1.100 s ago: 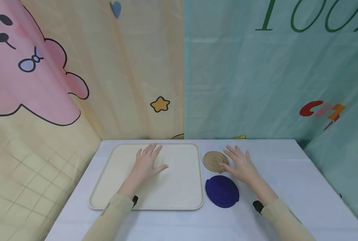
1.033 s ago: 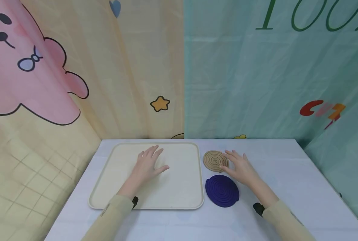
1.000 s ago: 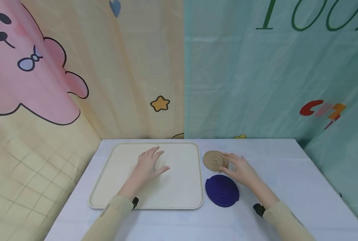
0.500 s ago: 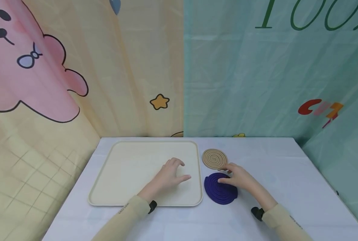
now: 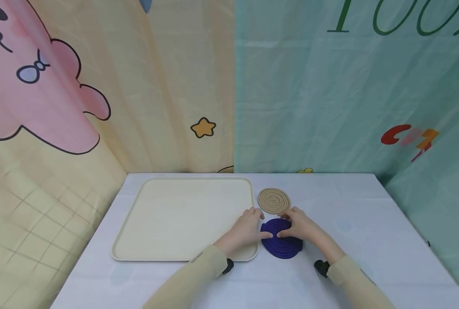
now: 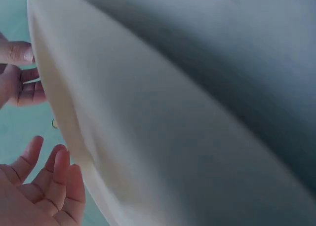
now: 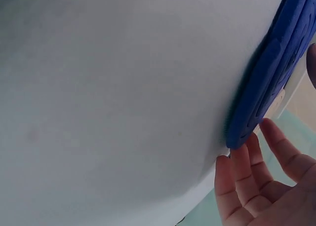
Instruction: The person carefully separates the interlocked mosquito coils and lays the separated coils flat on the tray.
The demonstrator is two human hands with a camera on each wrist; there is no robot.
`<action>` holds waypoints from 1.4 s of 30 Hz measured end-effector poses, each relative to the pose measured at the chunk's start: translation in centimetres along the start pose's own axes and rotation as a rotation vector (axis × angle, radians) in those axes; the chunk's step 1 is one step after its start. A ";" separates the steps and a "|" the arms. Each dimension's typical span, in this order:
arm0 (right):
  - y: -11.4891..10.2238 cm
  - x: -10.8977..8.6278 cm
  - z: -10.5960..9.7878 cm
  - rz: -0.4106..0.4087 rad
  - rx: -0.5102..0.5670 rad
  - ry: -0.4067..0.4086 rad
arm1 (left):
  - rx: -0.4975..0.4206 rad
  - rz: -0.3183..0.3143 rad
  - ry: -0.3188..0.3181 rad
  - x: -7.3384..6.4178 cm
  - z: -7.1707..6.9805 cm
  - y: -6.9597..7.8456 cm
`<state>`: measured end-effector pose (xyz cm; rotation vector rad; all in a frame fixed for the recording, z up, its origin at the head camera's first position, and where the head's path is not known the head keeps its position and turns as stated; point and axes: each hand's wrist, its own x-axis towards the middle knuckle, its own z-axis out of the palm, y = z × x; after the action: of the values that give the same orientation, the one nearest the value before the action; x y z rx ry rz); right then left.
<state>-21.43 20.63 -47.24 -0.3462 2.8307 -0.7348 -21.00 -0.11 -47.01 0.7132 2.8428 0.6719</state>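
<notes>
A dark blue spiral coil (image 5: 283,249), flat and round like wound cord, lies on the white table just right of the tray. My right hand (image 5: 299,224) is over its far right part, thumb above the top. In the right wrist view, the fingertips (image 7: 240,154) meet the edge of the blue coil (image 7: 264,83). From the left comes my left hand (image 5: 246,227), its thumb over the coil's left part and its fingers bent loosely near the tray's right rim. Behind lies a tan spiral coil (image 5: 274,201), close to the right fingertips.
A large cream tray (image 5: 183,219) with a raised rim covers the left half of the table. Patterned curtains (image 5: 310,94) hang behind the table (image 5: 368,223) and along both sides.
My right hand has come nearer from beside the tan coil to the blue coil. My left hand has moved right, from above the tray to the blue coil's left side. Both coils stay put.
</notes>
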 end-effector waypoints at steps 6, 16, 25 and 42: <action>-0.3 0.4 0.0 0.042 -0.029 -0.011 | 0.122 -0.023 0.006 0.7 1.1 1.0; -0.5 0.8 0.0 0.140 -0.009 -0.059 | 0.252 -0.061 0.070 0.7 2.4 1.6; -0.2 0.9 -0.4 0.124 0.120 -0.096 | 0.201 -0.066 0.081 0.6 2.8 1.5; -0.4 0.4 -0.9 0.146 0.464 -0.168 | -0.273 -0.123 0.020 0.5 1.5 0.4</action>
<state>-21.94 20.64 -46.31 -0.1167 2.4029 -1.2246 -20.99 1.00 -48.17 0.4869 2.7073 1.0242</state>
